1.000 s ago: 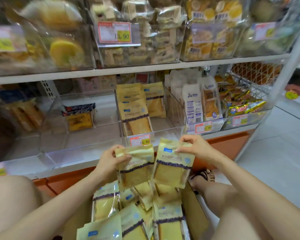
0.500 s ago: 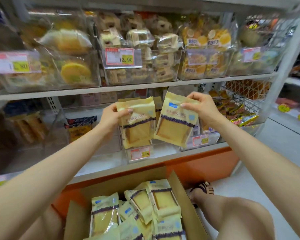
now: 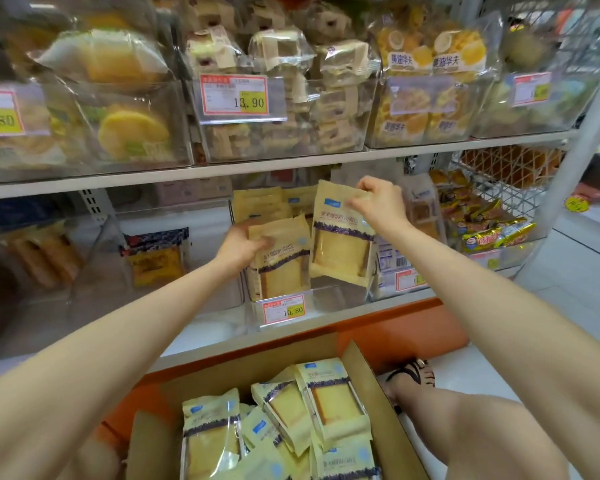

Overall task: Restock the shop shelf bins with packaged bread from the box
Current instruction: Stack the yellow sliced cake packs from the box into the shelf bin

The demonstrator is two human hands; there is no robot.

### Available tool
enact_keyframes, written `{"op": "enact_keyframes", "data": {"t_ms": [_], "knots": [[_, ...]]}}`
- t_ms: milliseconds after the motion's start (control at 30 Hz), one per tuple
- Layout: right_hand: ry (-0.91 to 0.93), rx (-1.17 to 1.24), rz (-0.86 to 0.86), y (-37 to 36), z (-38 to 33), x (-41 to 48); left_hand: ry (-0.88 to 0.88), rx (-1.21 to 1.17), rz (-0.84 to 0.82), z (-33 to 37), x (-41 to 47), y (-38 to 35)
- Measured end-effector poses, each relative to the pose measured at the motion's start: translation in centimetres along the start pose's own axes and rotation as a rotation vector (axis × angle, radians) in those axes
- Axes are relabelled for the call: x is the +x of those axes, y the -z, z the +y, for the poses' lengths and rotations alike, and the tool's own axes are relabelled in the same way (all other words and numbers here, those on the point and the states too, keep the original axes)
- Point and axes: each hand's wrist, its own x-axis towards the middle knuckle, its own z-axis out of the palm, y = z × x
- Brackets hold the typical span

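- The left hand (image 3: 238, 245) grips the upper left edge of a pale yellow bread pack (image 3: 281, 263), thumb on its front and fingers curled behind.
- That pack stands upright in the near left part of a clear shelf bin (image 3: 340, 299). Its lower part is behind the bin's front wall.
- The right hand (image 3: 381, 202) pinches the top edge of a second bread pack (image 3: 342, 249), which hangs upright just right of the first. Its lower edge is close to the bin's front rim, and whether it touches the bin cannot be told.
- More packs of the same kind (image 3: 257, 202) stand at the far end of this bin.
- A price tag reading 10.80 (image 3: 284, 309) is fixed to the bin's front.
- To the left, a neighbouring clear bin holds a dark-topped pack (image 3: 155, 258). To the right, another holds white packs (image 3: 388, 258).
- Farther right, a wire basket (image 3: 499, 181) holds shiny wrapped snacks (image 3: 492, 232).
- On the shelf above, clear bins hold other wrapped breads. One of them carries a tag reading 13.90 (image 3: 234, 95).
- Nearest the camera, an open cardboard box (image 3: 371, 386) on the floor holds many loosely piled bread packs (image 3: 333, 400).
- A sandalled foot (image 3: 413, 374) rests just right of the box.
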Motion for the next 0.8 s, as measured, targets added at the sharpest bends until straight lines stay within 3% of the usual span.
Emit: {"op": "enact_keyframes", "data": {"t_ms": [233, 433, 700, 800], "knots": [[-0.029, -0.08, 0.024, -1.5, 0.1, 3.2, -0.053, 0.126, -0.052, -1.8, 1.0, 1.7], [-0.046, -0.01, -0.171, -3.8, 1.2, 4.9, -0.134, 0.246, -0.072, -2.7, 1.0, 0.8], [0.054, -0.248, -0.304, -7.3, 2.7, 7.4, -0.164, 0.403, 0.03, -3.9, 2.7, 0.2], [0.188, -0.518, -0.301, -8.0, 3.3, 7.8, -0.161, 0.386, 0.043, -4.2, 3.5, 0.0]]}}
